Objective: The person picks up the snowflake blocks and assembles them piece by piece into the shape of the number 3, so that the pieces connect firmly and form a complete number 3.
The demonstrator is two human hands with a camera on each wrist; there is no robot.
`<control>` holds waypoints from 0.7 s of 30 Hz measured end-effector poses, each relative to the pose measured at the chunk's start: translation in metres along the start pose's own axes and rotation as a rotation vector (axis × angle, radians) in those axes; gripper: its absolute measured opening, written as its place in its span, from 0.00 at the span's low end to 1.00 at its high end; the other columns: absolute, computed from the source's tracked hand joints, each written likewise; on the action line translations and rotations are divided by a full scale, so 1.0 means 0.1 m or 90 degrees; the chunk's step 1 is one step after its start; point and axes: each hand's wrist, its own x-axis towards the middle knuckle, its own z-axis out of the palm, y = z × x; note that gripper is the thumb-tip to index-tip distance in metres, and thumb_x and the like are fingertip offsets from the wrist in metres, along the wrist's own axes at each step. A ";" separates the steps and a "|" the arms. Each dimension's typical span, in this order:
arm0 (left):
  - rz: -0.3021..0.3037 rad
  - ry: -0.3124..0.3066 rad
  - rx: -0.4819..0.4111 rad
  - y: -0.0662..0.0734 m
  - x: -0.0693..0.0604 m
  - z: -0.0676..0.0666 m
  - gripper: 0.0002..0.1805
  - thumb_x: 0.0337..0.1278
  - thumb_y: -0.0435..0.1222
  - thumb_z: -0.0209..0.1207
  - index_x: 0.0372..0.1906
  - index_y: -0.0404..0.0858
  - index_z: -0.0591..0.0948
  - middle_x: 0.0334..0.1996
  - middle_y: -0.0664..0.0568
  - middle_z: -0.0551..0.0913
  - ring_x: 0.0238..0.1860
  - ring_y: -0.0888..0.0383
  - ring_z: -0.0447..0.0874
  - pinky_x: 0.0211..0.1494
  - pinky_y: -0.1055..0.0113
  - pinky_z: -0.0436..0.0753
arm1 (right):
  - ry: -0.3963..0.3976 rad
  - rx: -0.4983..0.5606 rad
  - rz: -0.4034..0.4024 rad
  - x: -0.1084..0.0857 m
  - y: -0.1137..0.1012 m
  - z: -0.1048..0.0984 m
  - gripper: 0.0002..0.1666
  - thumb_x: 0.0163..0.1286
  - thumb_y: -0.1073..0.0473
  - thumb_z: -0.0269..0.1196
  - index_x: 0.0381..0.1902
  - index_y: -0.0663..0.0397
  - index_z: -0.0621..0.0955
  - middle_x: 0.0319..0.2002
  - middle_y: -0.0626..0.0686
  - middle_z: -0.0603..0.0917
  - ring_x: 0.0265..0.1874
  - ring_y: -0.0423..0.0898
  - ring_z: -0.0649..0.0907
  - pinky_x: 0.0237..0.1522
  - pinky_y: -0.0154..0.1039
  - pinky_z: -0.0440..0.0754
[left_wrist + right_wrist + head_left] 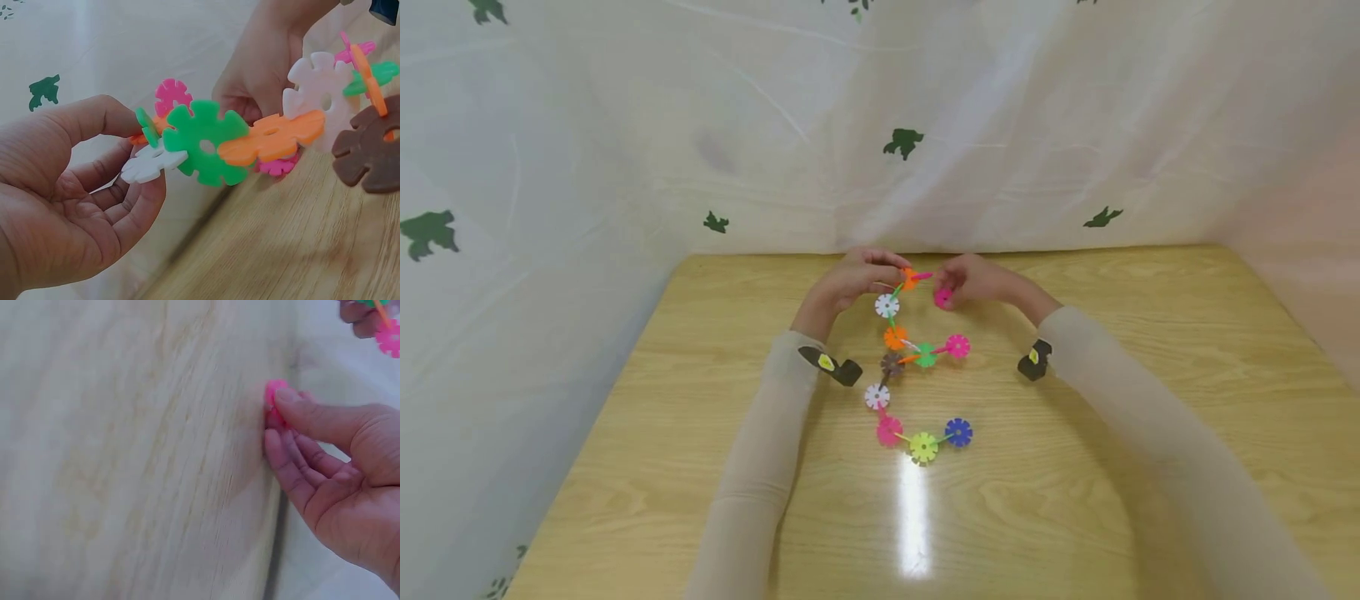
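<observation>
A branching chain of notched, flower-shaped plastic discs runs down the table's middle. At its far end my left hand (859, 279) pinches an orange disc (909, 281), from which a pink disc (170, 95) sticks out edge-on in the head view. A white disc (887, 306), a second orange disc (895, 337) and a brown disc (891, 364) follow toward me. One branch goes right through a green disc (925, 355) to a pink disc (957, 347). To the right of the far end, my right hand (976, 278) holds a separate pink disc (275, 392) between thumb and fingers.
The chain's near end curves right through a yellow disc (923, 448) to a blue disc (958, 432). Behind the wooden table (700, 417) hangs a pale curtain (985, 167) with green bird shapes. Glare lies on the wood near me.
</observation>
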 end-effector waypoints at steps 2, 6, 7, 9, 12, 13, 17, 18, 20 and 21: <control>-0.001 0.002 0.004 0.00 -0.01 -0.01 0.15 0.68 0.30 0.58 0.55 0.28 0.81 0.41 0.53 0.84 0.43 0.58 0.83 0.53 0.66 0.85 | 0.009 0.025 0.010 -0.04 0.00 0.00 0.13 0.59 0.75 0.68 0.43 0.69 0.83 0.36 0.60 0.87 0.34 0.44 0.83 0.37 0.33 0.83; -0.005 0.008 0.010 0.00 -0.04 -0.03 0.15 0.68 0.31 0.59 0.55 0.28 0.81 0.42 0.53 0.84 0.43 0.57 0.83 0.54 0.64 0.85 | 0.057 0.087 0.030 -0.13 -0.05 0.00 0.13 0.64 0.72 0.69 0.47 0.69 0.84 0.35 0.55 0.89 0.33 0.41 0.85 0.37 0.38 0.87; -0.006 0.010 0.010 0.00 -0.04 -0.03 0.15 0.68 0.31 0.59 0.55 0.29 0.82 0.42 0.53 0.84 0.43 0.57 0.83 0.54 0.64 0.85 | 0.070 0.106 0.035 -0.15 -0.07 0.00 0.13 0.65 0.71 0.68 0.48 0.69 0.84 0.35 0.54 0.89 0.34 0.41 0.85 0.39 0.40 0.88; -0.009 0.012 0.010 0.01 -0.06 -0.03 0.14 0.67 0.31 0.59 0.54 0.29 0.82 0.43 0.52 0.84 0.43 0.57 0.83 0.56 0.63 0.85 | 0.097 0.149 0.040 -0.19 -0.11 0.00 0.15 0.66 0.70 0.68 0.50 0.70 0.83 0.36 0.51 0.89 0.35 0.41 0.86 0.43 0.43 0.89; -0.010 0.015 0.009 0.02 -0.07 -0.04 0.14 0.67 0.31 0.59 0.53 0.30 0.83 0.43 0.52 0.84 0.43 0.57 0.84 0.57 0.62 0.85 | 0.131 0.216 0.038 -0.24 -0.17 0.00 0.15 0.68 0.70 0.67 0.52 0.70 0.82 0.37 0.48 0.89 0.36 0.42 0.87 0.47 0.47 0.89; -0.010 0.015 0.010 0.02 -0.07 -0.05 0.14 0.68 0.31 0.60 0.53 0.30 0.83 0.43 0.52 0.84 0.43 0.57 0.84 0.57 0.62 0.85 | 0.144 0.237 0.037 -0.25 -0.19 -0.01 0.15 0.68 0.70 0.66 0.52 0.70 0.82 0.36 0.48 0.89 0.36 0.42 0.88 0.48 0.48 0.89; -0.009 0.015 0.009 0.01 -0.08 -0.05 0.13 0.68 0.31 0.59 0.53 0.30 0.82 0.42 0.53 0.84 0.43 0.57 0.84 0.56 0.62 0.85 | 0.197 0.320 0.028 -0.28 -0.25 0.00 0.12 0.68 0.70 0.66 0.50 0.66 0.84 0.35 0.47 0.89 0.36 0.42 0.88 0.49 0.49 0.89; -0.008 0.016 0.010 0.01 -0.08 -0.04 0.13 0.68 0.31 0.59 0.54 0.29 0.82 0.42 0.53 0.84 0.43 0.57 0.84 0.56 0.62 0.85 | 0.210 0.339 0.027 -0.28 -0.26 0.01 0.12 0.68 0.70 0.66 0.49 0.64 0.84 0.35 0.47 0.89 0.36 0.41 0.88 0.49 0.48 0.89; -0.008 0.017 0.009 0.00 -0.08 -0.04 0.13 0.68 0.31 0.59 0.53 0.30 0.82 0.42 0.53 0.84 0.43 0.57 0.84 0.57 0.62 0.85 | 0.230 0.371 0.026 -0.29 -0.29 0.03 0.11 0.68 0.70 0.66 0.49 0.63 0.84 0.35 0.46 0.90 0.36 0.41 0.88 0.48 0.46 0.89; -0.008 0.018 0.008 0.00 -0.08 -0.04 0.13 0.68 0.31 0.59 0.53 0.30 0.83 0.42 0.53 0.85 0.44 0.57 0.84 0.57 0.61 0.85 | 0.239 0.385 0.026 -0.29 -0.30 0.04 0.11 0.68 0.71 0.66 0.48 0.62 0.85 0.35 0.46 0.90 0.36 0.41 0.88 0.47 0.45 0.89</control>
